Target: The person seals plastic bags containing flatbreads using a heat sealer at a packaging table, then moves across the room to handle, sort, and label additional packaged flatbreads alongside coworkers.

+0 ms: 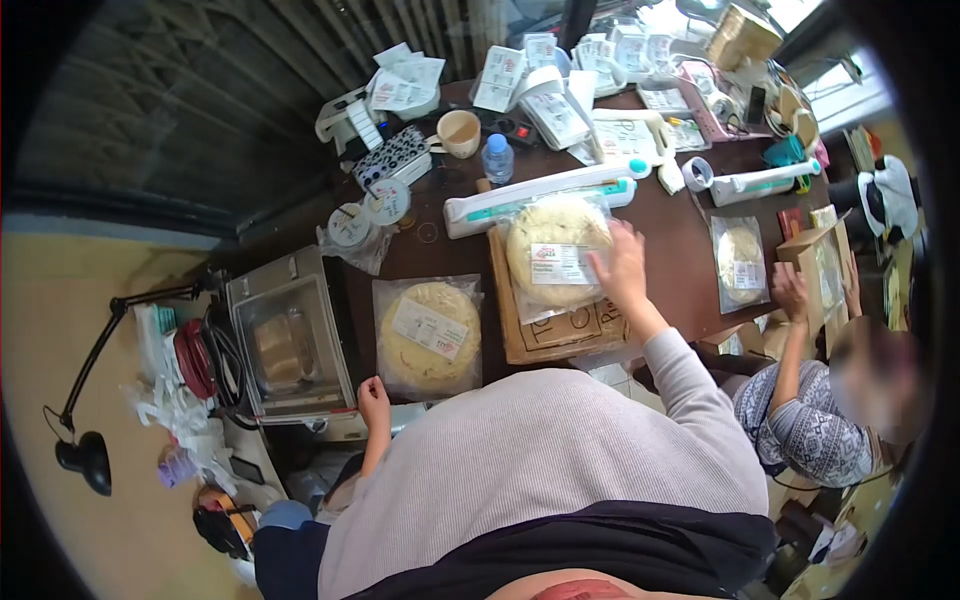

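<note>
My right hand (627,268) is at the right edge of a round pizza base in a clear plastic pack (545,228), its thumb over the white label and its other fingers along the rim. That pack lies on top of a cardboard box (540,340) with black writing. Another packed pizza base (430,360), its label tilted, lies flat on the table to the left. My left hand (374,402) is low, between this second pack and the vacuum sealer (290,335). Its fingers are curled, and what they hold, if anything, is hidden.
Behind the packs lies a long white-and-teal bar sealer (545,200). A water bottle (497,158), a cup (459,134), tubs (350,225) and label stacks (550,110) crowd the back. A smaller pack (740,262) lies right, near a co-worker (825,400) handling an open box (815,265).
</note>
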Tool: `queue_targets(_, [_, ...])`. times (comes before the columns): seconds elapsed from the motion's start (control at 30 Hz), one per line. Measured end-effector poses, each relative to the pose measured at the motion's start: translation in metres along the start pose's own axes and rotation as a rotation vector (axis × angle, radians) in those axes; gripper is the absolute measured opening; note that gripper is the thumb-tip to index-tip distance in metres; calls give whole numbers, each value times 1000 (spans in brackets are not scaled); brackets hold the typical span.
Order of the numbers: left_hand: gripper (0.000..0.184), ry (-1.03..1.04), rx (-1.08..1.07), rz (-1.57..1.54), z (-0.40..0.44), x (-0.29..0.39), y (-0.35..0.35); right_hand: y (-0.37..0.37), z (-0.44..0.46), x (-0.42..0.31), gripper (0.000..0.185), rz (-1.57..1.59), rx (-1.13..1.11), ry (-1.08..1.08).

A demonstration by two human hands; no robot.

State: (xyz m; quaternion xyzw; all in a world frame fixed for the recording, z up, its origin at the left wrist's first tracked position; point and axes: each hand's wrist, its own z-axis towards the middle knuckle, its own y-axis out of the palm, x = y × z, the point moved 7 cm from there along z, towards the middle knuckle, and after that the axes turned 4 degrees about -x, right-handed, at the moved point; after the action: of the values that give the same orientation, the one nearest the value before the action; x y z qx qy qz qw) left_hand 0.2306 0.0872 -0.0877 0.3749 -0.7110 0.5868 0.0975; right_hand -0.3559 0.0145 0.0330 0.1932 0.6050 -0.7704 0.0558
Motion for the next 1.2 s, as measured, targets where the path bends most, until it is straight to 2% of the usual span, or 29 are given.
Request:
queue_targets(0.03, [39, -8, -10, -3, -2, 3, 1, 3, -16, 40, 53, 0, 79, 197])
queue_targets(0.1, [41, -49, -96, -114, 1, -12, 17, 31, -49, 98, 56, 175, -525, 753])
queue_targets(0.13, [40, -78, -156, -138, -1, -11, 22, 41, -58, 108, 61, 271, -594, 735])
queue_targets(0.17, [40, -107, -215, -162, -4, -8, 26, 98, -73, 144, 55, 602, -699, 682])
queue_targets(0.23, [37, -165, -254, -351, 2, -32, 39, 67, -54, 111, 48, 659, -490, 343])
queue_targets(0.27, [35, -196, -274, -447, 3, -39, 45, 57, -48, 105, 38, 715, -343, 309])
queue_targets(0.37, [29, -444, -243, -730, -12, -20, 39, -15, -35, 70, 33, 1395, -333, 716])
queue_targets(0.4, [28, -459, -213, -804, -12, -14, 35, -29, -38, 78, 26, 1468, -327, 727])
queue_targets(0.5, [34, -317, -84, -957, 2, 11, 16, -88, -47, 99, 16, 1839, -4, 778])
queue_targets(0.57, [41, -240, 34, -1064, -2, 70, -4, -90, -71, 181, 12, 1618, 137, 663])
queue_targets(0.6, [43, -194, 77, -1055, -10, 110, -12, -65, -97, 255, 13, 1337, 156, 696])
queue_targets(0.63, [45, -148, 120, -1048, -18, 148, -20, -103, -100, 260, 17, 863, 417, 644])
queue_targets(0.67, [41, -42, 30, -1066, -22, 183, -22, -126, -104, 264, 17, 526, 435, 553])
queue_targets(0.7, [35, -20, -15, -1093, -25, 204, -21, -146, -103, 261, 18, 192, 437, 450])
queue_targets(0.77, [20, 102, -169, -999, -50, 270, -17, -165, -75, 226, 16, 319, 367, 333])
queue_targets(0.83, [14, 356, -332, -702, -82, 336, -14, -170, -42, 166, 17, 446, 277, 123])
queue_targets(0.87, [14, 479, -407, -548, -100, 368, -12, -170, -27, 125, 27, 546, 171, 14])
queue_targets(0.9, [14, 570, -515, -471, -119, 398, -9, -175, -16, 78, 38, 633, 137, -220])
queue_targets(0.97, [16, 738, -717, -310, -161, 452, -5, -189, -5, -8, 62, 527, -191, -536])
queue_targets(1.0, [17, 832, -745, -190, -180, 479, -2, -197, -8, -42, 68, 483, -252, -724])
queue_targets(1.1, [17, 967, -920, -100, -209, 523, 19, -176, -23, -73, 38, 606, -400, -1037])
queue_targets(1.2, [19, 937, -941, -218, -193, 532, 39, -178, -9, -51, 26, 653, -960, -750])
